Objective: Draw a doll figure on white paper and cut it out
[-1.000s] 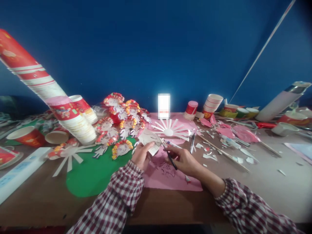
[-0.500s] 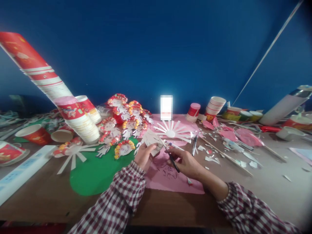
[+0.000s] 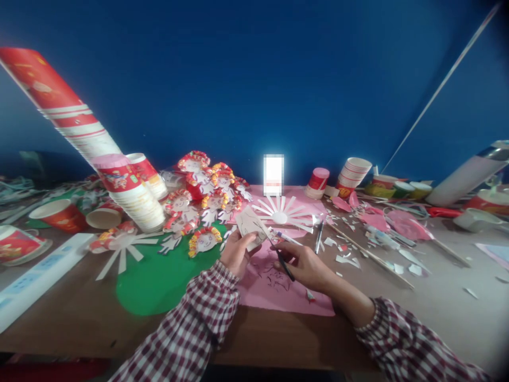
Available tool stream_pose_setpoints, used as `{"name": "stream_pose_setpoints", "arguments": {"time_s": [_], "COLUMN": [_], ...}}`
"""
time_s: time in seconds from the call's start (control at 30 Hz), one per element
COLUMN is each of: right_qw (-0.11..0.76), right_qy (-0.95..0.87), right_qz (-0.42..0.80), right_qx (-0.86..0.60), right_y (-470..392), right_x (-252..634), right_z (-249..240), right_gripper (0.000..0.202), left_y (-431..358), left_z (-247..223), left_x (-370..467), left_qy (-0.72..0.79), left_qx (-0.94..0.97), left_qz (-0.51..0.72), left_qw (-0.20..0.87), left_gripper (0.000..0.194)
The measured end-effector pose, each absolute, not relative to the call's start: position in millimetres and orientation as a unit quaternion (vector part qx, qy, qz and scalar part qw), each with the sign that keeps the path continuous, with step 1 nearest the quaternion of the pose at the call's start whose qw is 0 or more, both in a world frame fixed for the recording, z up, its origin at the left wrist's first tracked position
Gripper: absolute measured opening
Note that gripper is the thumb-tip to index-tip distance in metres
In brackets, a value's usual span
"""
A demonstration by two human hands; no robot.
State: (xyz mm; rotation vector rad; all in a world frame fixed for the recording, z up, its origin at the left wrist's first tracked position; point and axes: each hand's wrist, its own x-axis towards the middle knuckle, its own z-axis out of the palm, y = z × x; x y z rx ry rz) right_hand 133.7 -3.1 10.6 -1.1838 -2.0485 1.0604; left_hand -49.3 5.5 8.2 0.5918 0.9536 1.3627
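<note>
My left hand (image 3: 235, 252) pinches a small piece of pale paper (image 3: 251, 222) with dark drawn lines, tilted above the pink sheet. In my right hand (image 3: 305, 265) is a slim, black-handled tool (image 3: 285, 268). Its thin tip end points up and left, against or just in front of the paper's right edge; whether it is scissors or a knife I cannot make out. Under both hands lies the pink sheet (image 3: 294, 302), scattered with dark curled marks or scraps. A white paper sunburst (image 3: 280, 217) rests just beyond my hands.
Decorated paper figures (image 3: 204, 240) are piled left of my hands, partly over a green sheet (image 3: 153, 292). A tall leaning stack of paper cups (image 3: 135, 204) rises at left. On the right lie a pen (image 3: 319, 236), paper scraps (image 3: 348, 260) and a wooden stick (image 3: 376, 259).
The view has shifted slightly, so most things sit a little further right. The paper has turned slightly in my left hand. Both hands keep their holds.
</note>
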Motion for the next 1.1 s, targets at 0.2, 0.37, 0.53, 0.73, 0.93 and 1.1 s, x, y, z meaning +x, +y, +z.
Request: {"name": "stream_pose_setpoints", "arguments": {"time_s": [0.2,0.37,0.53,0.73,0.93,1.1], "right_qw": [0.267,0.272,0.265,0.261,0.263,0.265], "right_qy": [-0.766,-0.768,-0.770,-0.782,-0.785,-0.782], "right_qz": [0.387,0.380,0.381,0.360,0.353,0.359], "right_qx": [-0.438,-0.437,-0.438,-0.437,-0.436,-0.436], "right_y": [-3.4,-3.2,-3.7,-3.4,-3.8,-4.2], "right_x": [135.8,136.1,135.5,135.6,136.3,136.6], "right_z": [7.4,6.8,9.3,10.8,11.5,12.4], "right_gripper": [0.039,0.036,0.036,0.037,0.036,0.035], "left_y": [5.1,4.3,4.1,6.2,9.2,10.5], "left_z": [9.1,11.1,9.8,7.9,2.1,1.6], "left_x": [-48.9,-47.3,-48.0,-48.4,-49.5,-50.2], "left_qy": [0.418,0.409,0.410,0.410,0.408,0.403], "left_qx": [0.264,0.257,0.260,0.264,0.279,0.286], "left_qz": [0.597,0.600,0.594,0.590,0.587,0.585], "left_qw": [0.632,0.638,0.642,0.643,0.641,0.643], "left_gripper": [0.030,0.030,0.030,0.031,0.030,0.030]}}
